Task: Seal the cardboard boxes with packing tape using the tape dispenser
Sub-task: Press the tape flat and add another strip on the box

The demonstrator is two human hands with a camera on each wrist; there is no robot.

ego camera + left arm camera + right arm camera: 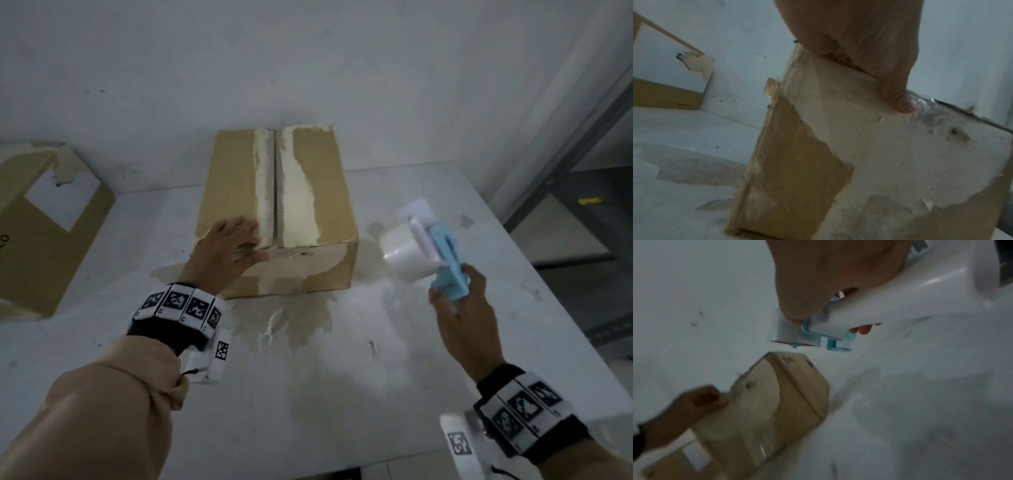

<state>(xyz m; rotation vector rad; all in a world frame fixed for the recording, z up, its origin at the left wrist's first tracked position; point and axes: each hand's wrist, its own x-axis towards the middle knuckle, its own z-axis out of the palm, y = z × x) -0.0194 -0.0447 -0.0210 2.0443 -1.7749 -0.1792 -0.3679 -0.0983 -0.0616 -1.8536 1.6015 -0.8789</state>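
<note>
A brown cardboard box [308, 192] with torn pale patches along its closed centre seam stands in the middle of the white table [342, 394]. My left hand [229, 250] lies flat on the box's near left top corner, fingers straight, thumb over the front edge; the left wrist view shows the thumb [898, 97] on the box [797, 162] front. My right hand [459, 301] grips the handle of a light blue tape dispenser [445, 253] carrying a white tape roll [404, 253], held in the air to the right of the box. In the blurred right wrist view the dispenser [828, 335] hovers above the box [793, 386].
A second cardboard box [41, 226] with a white label stands at the table's far left. A brownish stain [294, 322] spreads on the table in front of the middle box. A grey wall rises behind; metal shelving [582, 192] stands beyond the table's right edge.
</note>
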